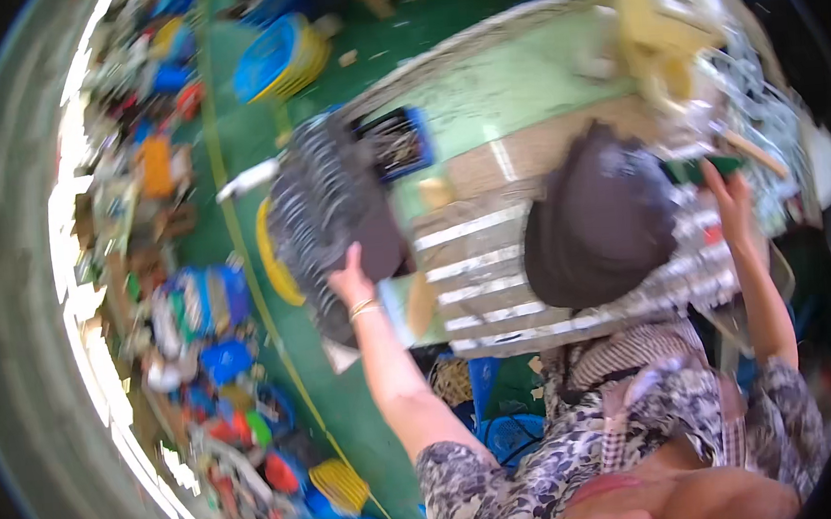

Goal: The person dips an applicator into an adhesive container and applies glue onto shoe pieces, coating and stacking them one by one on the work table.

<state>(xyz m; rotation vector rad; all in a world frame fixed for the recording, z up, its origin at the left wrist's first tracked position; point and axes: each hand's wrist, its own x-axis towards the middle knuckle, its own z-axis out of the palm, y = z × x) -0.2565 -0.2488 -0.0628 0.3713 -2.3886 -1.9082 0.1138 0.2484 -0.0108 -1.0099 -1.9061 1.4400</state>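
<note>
On the left side of the table, my left hand (351,282) touches the near end of a dark pile (318,194) of ribbed, layered pieces. Its fingers are partly hidden and smeared, so its grip is unclear. A dark, soft hat-like thing (608,225) with a brim-like edge lies in the middle, apart from both hands. At the right, my right hand (731,198) is closed on a flat dark green thing (699,171), whose kind I cannot make out. Motion blurs much of the picture.
A striped board (485,278) covers the near table. Behind are a blue tray (423,142) of small pieces, a yellowish plastic container (665,20) and pale tangled strips (758,86). Blue and yellow baskets (288,60) stand on the green floor; clutter lines the left.
</note>
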